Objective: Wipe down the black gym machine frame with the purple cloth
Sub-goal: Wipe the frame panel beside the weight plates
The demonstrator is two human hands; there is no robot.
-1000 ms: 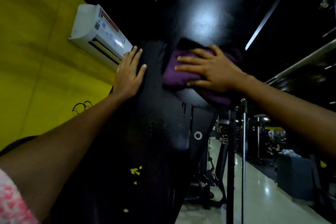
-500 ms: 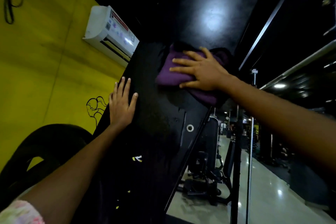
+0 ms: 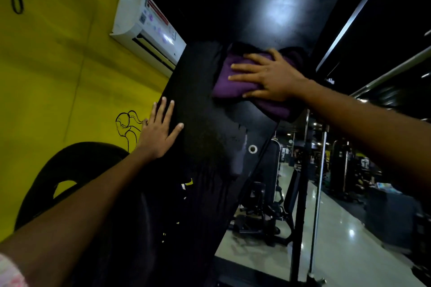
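Right hand (image 3: 272, 77) presses the purple cloth (image 3: 231, 81) flat-fingered; the frame (image 3: 210, 147) runs long, down-left toward the open left hand (image 3: 158, 133).

Black gym machine frame (image 3: 205, 147) carries the purple cloth (image 3: 229, 81), pressed flat on its face

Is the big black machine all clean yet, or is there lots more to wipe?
Not yet. The right hand presses the purple cloth flat high on the black frame, mid-wipe, while the left hand rests on its edge. A damp-looking smear below the cloth suggests that part is wiped. The lower frame looks untouched.
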